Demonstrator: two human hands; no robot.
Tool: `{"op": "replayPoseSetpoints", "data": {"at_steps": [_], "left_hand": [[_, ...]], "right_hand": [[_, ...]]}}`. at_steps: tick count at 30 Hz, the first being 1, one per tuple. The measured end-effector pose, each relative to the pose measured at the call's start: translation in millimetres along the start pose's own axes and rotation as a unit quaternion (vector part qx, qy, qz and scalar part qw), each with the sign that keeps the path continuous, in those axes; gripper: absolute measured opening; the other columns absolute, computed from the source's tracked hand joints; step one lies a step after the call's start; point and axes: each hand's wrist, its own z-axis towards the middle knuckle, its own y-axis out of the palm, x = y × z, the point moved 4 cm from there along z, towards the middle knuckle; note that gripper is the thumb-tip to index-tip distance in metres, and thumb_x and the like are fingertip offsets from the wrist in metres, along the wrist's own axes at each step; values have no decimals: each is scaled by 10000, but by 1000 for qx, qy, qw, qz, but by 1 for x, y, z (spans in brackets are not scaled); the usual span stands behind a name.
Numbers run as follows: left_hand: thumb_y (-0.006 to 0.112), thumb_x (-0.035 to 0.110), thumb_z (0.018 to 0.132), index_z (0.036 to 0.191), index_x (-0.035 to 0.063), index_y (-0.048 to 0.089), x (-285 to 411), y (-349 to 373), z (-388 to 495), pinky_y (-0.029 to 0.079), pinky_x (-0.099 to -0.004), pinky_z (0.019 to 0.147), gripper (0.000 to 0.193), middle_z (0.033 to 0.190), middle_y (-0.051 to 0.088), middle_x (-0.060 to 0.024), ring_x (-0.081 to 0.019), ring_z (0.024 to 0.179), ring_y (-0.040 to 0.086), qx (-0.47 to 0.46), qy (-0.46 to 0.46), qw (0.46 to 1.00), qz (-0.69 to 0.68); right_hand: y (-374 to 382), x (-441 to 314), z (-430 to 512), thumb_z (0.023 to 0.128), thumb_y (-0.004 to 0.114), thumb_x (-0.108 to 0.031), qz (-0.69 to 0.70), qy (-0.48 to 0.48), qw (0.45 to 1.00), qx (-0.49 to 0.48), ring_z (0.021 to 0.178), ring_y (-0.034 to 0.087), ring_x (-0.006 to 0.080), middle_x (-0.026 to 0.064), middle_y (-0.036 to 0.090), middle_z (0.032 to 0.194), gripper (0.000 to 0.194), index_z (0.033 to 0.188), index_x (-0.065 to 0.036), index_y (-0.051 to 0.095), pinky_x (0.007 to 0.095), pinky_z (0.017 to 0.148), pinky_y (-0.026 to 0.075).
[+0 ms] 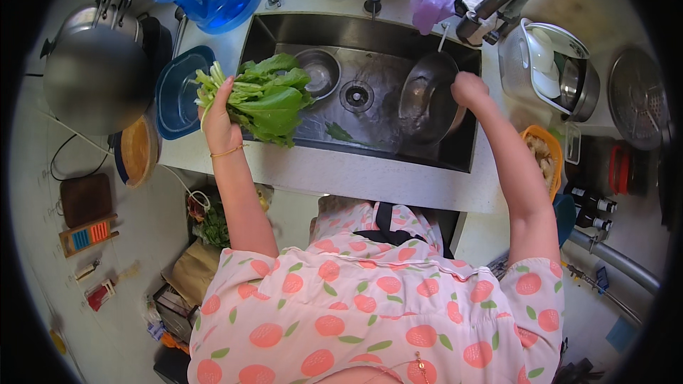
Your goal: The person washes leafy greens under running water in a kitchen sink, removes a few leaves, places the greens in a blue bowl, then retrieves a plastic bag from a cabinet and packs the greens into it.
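A bunch of leafy greens point(277, 98) is gripped at its pale stems by my left hand point(217, 117), above the left front edge of the stainless-steel sink point(373, 145). On the sink's right side a metal basin point(424, 104) stands tilted, with what looks like some water in it. My right hand point(469, 89) is closed on the basin's right rim; the fingertips are hidden. A smaller metal bowl point(320, 72) rests at the sink's left, partly behind the leaves. One loose leaf point(339, 132) lies on the sink floor near the drain point(357, 96).
Left of the sink are a blue plastic basin point(169, 97) and a large blue water bottle point(213, 0). A faucet point(493, 8) reaches over the back right corner. At right stand a white dish basket point(512, 72) and an orange basket point(556, 157) holding food.
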Motion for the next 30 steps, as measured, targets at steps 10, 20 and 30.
{"op": "replayPoseSetpoints", "data": {"at_steps": [10, 20, 30], "left_hand": [[729, -7, 795, 1161, -4, 581, 10, 8, 2, 495, -312, 855, 395, 1062, 645, -80, -187, 965, 625, -9, -2, 1000, -8], [734, 5, 792, 1141, -9, 587, 12, 10, 11, 498, -311, 844, 379, 1056, 650, -92, -186, 957, 628, -14, -8, 1000, -7], [734, 17, 795, 1147, 1, 593, 11, 8, 8, 501, -337, 858, 379, 1062, 640, -81, -197, 966, 624, 0, -3, 1000, 11]], "right_hand": [[-39, -111, -7, 784, 700, -152, -211, -15, 977, -23, 869, 698, 191, -39, 716, 994, 209, 986, -163, 753, 407, 514, 543], [-51, -126, -39, 822, 662, -129, -160, -42, 986, -31, 991, 689, 234, 54, 714, 1065, 200, 1004, -109, 742, 357, 750, 572], [22, 14, -5, 835, 571, -201, 109, 29, 993, 34, 1045, 621, 413, 260, 637, 1123, 306, 1004, 31, 679, 471, 858, 520]]}}
